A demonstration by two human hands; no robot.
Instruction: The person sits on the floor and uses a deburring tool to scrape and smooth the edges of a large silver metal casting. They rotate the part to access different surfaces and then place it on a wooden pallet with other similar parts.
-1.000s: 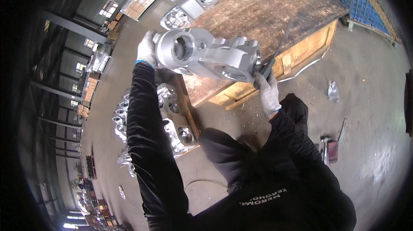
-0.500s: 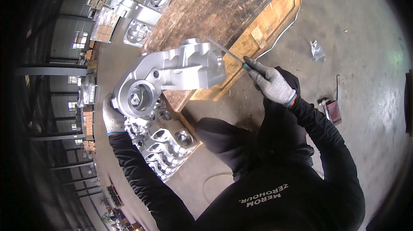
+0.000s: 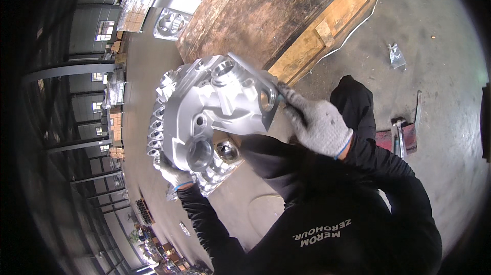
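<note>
A large silver metal casting (image 3: pixel 225 106), with round bores and a curved arm, is held tilted above a stack of similar parts. My left hand (image 3: pixel 174 174), in a grey-white knit glove, is closed on the lower left end of the casting, its fingers partly hidden behind it. My right hand (image 3: pixel 319 124), gloved alike, grips the teal handle of a slim file (image 3: pixel 250 68). The file's grey blade lies along the upper right edge of the casting, near an open bore; contact is hard to make out.
A worn wooden bench (image 3: pixel 255 14) stands ahead, with more silver castings (image 3: pixel 174 1) at its far left. Several castings (image 3: pixel 212 172) are stacked below the held one. On the floor at right are a clear plastic scrap (image 3: pixel 396 56) and a hammer-like tool (image 3: pixel 399 137) by a dark red piece.
The casting has been tipped, so its top bore and right-end opening face me more. My right hand has moved closer, bringing the file from beyond the casting's end onto its edge.
</note>
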